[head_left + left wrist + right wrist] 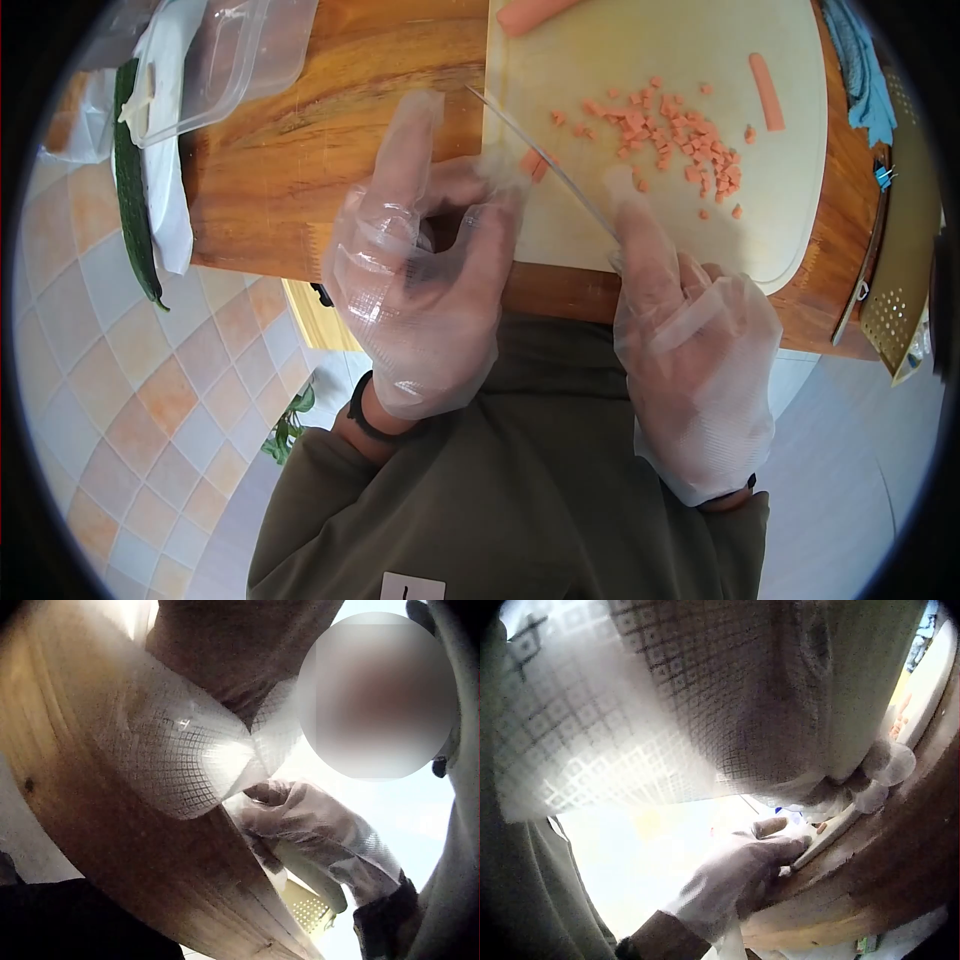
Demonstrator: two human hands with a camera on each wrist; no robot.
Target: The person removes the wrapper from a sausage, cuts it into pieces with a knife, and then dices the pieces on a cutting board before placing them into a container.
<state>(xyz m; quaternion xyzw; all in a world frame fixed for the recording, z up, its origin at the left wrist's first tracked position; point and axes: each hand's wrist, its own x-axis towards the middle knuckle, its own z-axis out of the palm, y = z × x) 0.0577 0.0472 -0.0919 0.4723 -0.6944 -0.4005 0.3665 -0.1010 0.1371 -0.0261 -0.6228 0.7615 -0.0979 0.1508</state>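
In the head view, a cutting board point(560, 225) bears a heap of small diced orange pieces point(690, 140), a thin orange strip point(767, 92) and a larger orange chunk point(530, 14). My gloved right hand point(700, 370) grips a knife point(550, 165), its blade slanting up and left across the board's left edge. Beside the blade, short orange sticks point(535, 164) lie near the fingertips of my gloved left hand point(425, 270), whose fingers are bent at the board's edge, index finger extended. Whether it touches the sticks is unclear. The right wrist view shows the left hand point(731, 877) beside the board.
At the left stand a clear plastic container point(215, 70), a long cucumber point(135, 190) and a white strip point(172, 200) on the wooden table point(330, 140). On the right are a blue cloth point(862, 70) and a perforated yellowish tray point(895, 300).
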